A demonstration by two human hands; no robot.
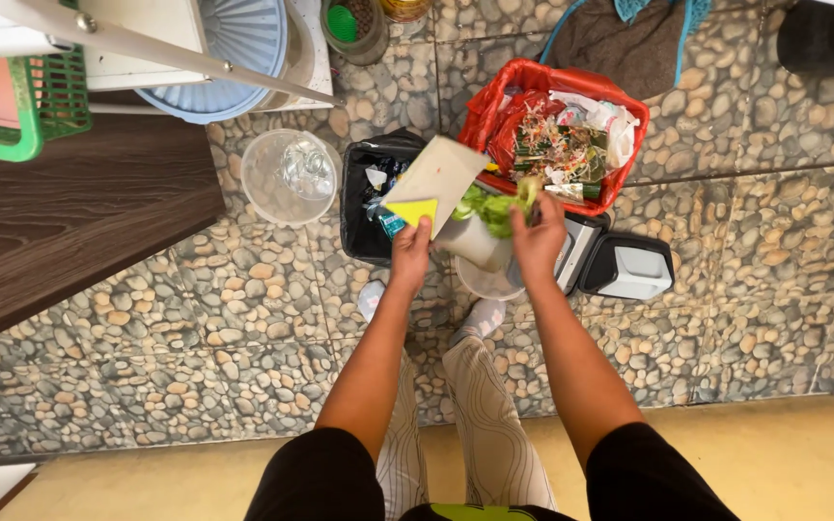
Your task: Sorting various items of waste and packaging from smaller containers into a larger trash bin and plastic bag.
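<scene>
While left hand [409, 253] grips a flat board [433, 181], right hand [537, 236] pinches leafy greens [490, 205] — pebbled floor [745, 241].

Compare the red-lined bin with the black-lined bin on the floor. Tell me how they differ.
The red-lined bin is wider and sits farther from the person; the black-lined bin is narrower and nearer the left hand. The red-lined bin is heaped with green and white vegetable scraps and paper; the black-lined bin shows only a few wrappers, partly hidden by the cutting board. Both stand on the pebble-patterned floor, open-topped.
</scene>
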